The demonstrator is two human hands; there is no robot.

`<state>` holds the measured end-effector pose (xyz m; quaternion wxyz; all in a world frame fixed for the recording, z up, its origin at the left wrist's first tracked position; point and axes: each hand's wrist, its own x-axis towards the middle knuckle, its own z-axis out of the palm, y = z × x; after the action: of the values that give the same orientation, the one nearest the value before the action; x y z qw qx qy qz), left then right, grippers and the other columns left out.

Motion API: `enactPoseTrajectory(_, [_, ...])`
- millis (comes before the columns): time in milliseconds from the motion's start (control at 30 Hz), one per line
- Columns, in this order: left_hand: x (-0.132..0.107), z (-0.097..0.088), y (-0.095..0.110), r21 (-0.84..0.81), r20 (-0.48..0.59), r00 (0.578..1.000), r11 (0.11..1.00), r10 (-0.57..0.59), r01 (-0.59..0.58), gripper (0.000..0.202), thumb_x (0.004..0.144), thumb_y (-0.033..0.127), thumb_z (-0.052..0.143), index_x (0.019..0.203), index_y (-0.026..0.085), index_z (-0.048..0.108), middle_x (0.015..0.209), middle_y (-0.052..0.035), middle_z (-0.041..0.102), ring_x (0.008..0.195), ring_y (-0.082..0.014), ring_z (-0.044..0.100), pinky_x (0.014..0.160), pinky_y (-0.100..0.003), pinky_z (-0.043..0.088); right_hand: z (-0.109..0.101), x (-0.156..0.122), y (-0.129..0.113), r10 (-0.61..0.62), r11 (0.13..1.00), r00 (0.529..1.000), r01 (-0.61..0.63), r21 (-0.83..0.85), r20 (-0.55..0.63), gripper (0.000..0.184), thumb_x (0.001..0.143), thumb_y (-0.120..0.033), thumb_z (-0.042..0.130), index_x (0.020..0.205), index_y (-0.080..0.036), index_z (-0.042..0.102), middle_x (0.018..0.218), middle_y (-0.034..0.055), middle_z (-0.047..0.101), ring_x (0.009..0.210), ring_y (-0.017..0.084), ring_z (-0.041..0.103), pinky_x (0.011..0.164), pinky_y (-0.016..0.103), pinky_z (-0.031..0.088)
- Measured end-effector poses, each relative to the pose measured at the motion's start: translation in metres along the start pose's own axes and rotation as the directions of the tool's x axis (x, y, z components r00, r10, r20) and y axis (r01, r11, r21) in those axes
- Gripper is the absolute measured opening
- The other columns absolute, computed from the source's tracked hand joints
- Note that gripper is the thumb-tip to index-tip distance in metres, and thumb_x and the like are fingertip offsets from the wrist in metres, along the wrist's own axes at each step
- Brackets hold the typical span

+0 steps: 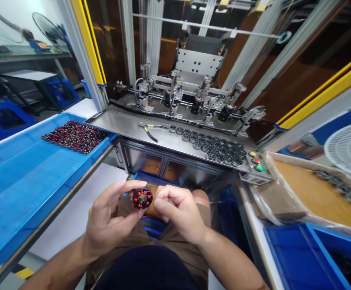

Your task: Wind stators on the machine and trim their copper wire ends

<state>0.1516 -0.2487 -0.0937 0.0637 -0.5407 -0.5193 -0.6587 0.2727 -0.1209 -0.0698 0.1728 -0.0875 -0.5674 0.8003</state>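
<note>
My left hand [110, 219] grips a small round motor stator with red wire windings [142, 198] between thumb and fingers, held above my lap. My right hand [178, 211] sits just to the right of it, fingers curled and pinched together beside the stator's edge; what they pinch is too small to make out. Both hands hover in front of the steel machine shelf [124, 125].
A blue tray [27, 173] at left holds several wound red stators [75, 136]. On the shelf lie pliers [148, 129] and several bare dark stator cores [217, 146]. Coloured buttons [255, 161] sit at its right end. A bag-lined box [311, 193] and blue bins stand at right.
</note>
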Motion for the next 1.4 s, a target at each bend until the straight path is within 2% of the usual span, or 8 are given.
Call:
enactPoseTrajectory(100, [0.001,-0.003,0.003,-0.067,-0.033,0.997,0.996,-0.069,0.067,0.093,0.063,-0.010,0.075,0.142,0.023,0.039,0.115,-0.0067,0.071,0.101,-0.0190,0.070,0.088,-0.030,0.059,-0.012,0.006,-0.003,0.083,0.941,0.976,-0.144,0.307,0.204,0.027,0.076,-0.030,0.075,0.064,-0.015,0.057,0.053,-0.0060,0.046,0.041,0.003,0.033,0.039,0.018,0.023])
enactPoseTrajectory(200, [0.003,-0.006,0.004,-0.109,-0.053,0.992,0.988,-0.118,0.112,0.092,0.063,-0.009,0.076,0.141,0.024,0.040,0.114,-0.0061,0.071,0.101,-0.0189,0.069,0.088,-0.030,0.060,-0.023,0.006,0.000,0.013,0.892,0.983,-0.094,0.443,0.182,0.026,0.075,-0.027,0.075,0.061,-0.013,0.058,0.056,-0.0055,0.044,0.041,0.002,0.033,0.038,0.016,0.023])
enactPoseTrajectory(300, [0.002,-0.010,0.001,-0.042,-0.067,0.996,0.998,-0.052,0.049,0.093,0.064,-0.009,0.076,0.142,0.025,0.039,0.114,-0.0061,0.071,0.098,-0.0178,0.070,0.084,-0.029,0.061,-0.026,-0.002,0.015,-0.036,0.925,0.999,0.021,0.380,0.032,0.019,0.074,-0.027,0.078,0.070,-0.014,0.065,0.062,-0.0037,0.051,0.043,0.003,0.044,0.040,0.016,0.031])
enactPoseTrajectory(533, [0.002,-0.016,-0.015,0.340,0.078,0.980,0.919,0.183,-0.199,0.081,0.066,0.001,0.080,0.135,0.029,0.049,0.111,-0.0053,0.070,0.090,-0.0179,0.071,0.078,-0.034,0.062,-0.001,-0.013,0.043,0.128,0.958,0.990,-0.110,0.263,-0.053,0.028,0.069,-0.034,0.084,0.082,-0.015,0.068,0.067,0.0009,0.067,0.051,0.009,0.061,0.045,0.019,0.048])
enactPoseTrajectory(833, [0.013,-0.022,-0.022,0.487,0.258,0.871,0.722,0.418,-0.491,0.091,0.060,-0.004,0.081,0.140,0.011,0.041,0.100,-0.0131,0.070,0.086,-0.0213,0.066,0.076,-0.036,0.057,0.010,0.007,0.037,0.156,0.970,0.969,-0.113,0.214,-0.193,0.023,0.067,-0.030,0.084,0.072,-0.014,0.069,0.057,-0.0043,0.062,0.045,0.004,0.050,0.045,0.016,0.041])
enactPoseTrajectory(967, [0.015,-0.018,-0.016,0.486,0.253,0.895,0.751,0.368,-0.447,0.081,0.063,-0.003,0.080,0.134,0.012,0.045,0.096,-0.0103,0.070,0.085,-0.0197,0.066,0.078,-0.035,0.057,0.009,0.009,0.038,0.140,0.978,0.969,-0.103,0.180,-0.204,0.023,0.069,-0.030,0.083,0.068,-0.014,0.066,0.058,-0.0049,0.058,0.045,0.004,0.047,0.043,0.016,0.037])
enactPoseTrajectory(1167, [0.007,-0.011,-0.018,0.304,0.099,0.993,0.948,0.062,-0.089,0.074,0.065,0.003,0.081,0.130,0.025,0.052,0.100,-0.0047,0.070,0.087,-0.0188,0.068,0.080,-0.036,0.058,0.000,0.006,0.040,0.093,0.974,0.987,-0.064,0.217,-0.129,0.028,0.075,-0.034,0.076,0.065,-0.016,0.057,0.051,-0.0051,0.055,0.043,0.006,0.045,0.047,0.020,0.034])
enactPoseTrajectory(1400, [0.009,-0.007,-0.017,0.399,0.122,0.989,0.909,0.078,-0.121,0.064,0.071,0.004,0.077,0.127,0.023,0.053,0.097,-0.0067,0.070,0.085,-0.0200,0.071,0.074,-0.034,0.062,0.008,0.005,0.030,0.130,0.988,0.967,-0.109,0.106,-0.219,0.027,0.067,-0.029,0.084,0.071,-0.015,0.061,0.055,-0.0060,0.056,0.045,0.004,0.044,0.044,0.018,0.032])
